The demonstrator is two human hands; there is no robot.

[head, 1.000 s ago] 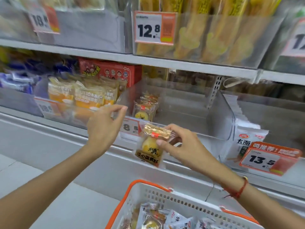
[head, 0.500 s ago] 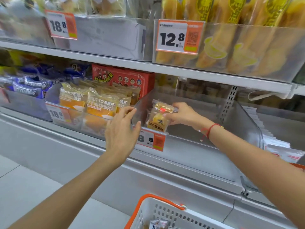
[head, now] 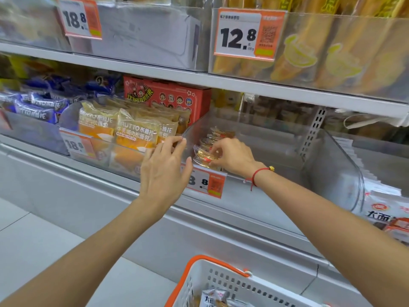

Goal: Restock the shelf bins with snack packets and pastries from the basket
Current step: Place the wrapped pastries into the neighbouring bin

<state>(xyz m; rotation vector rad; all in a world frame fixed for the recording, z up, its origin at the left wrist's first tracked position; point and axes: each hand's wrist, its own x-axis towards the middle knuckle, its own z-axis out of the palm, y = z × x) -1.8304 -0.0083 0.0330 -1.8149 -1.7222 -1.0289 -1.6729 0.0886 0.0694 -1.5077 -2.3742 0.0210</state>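
Observation:
My right hand (head: 232, 155) reaches into the clear shelf bin (head: 332, 165) on the middle shelf and pinches a small clear-wrapped yellow pastry packet (head: 202, 156) at the bin's front left corner, in front of a few like packets (head: 218, 134). My left hand (head: 164, 167) hovers with straight fingers at the bin's left front corner, its fingertips at the divider wall. Most of the bin is bare. The white basket (head: 223, 282) with an orange handle sits at the bottom edge with packets (head: 213, 299) inside.
Left of the bin, another bin holds orange bread packets (head: 137, 134); blue packets (head: 37, 107) lie further left. A red box (head: 168, 98) stands behind. Price tags read 8.8 (head: 205, 182), 18.8 and 12.8 (head: 239, 34). White packets (head: 389, 216) fill the right bin. Yellow bags sit on the upper shelf.
My right hand carried the pastry packet from above the basket into the bin and lowered it to the front left corner. My left hand shifted right to the bin's corner.

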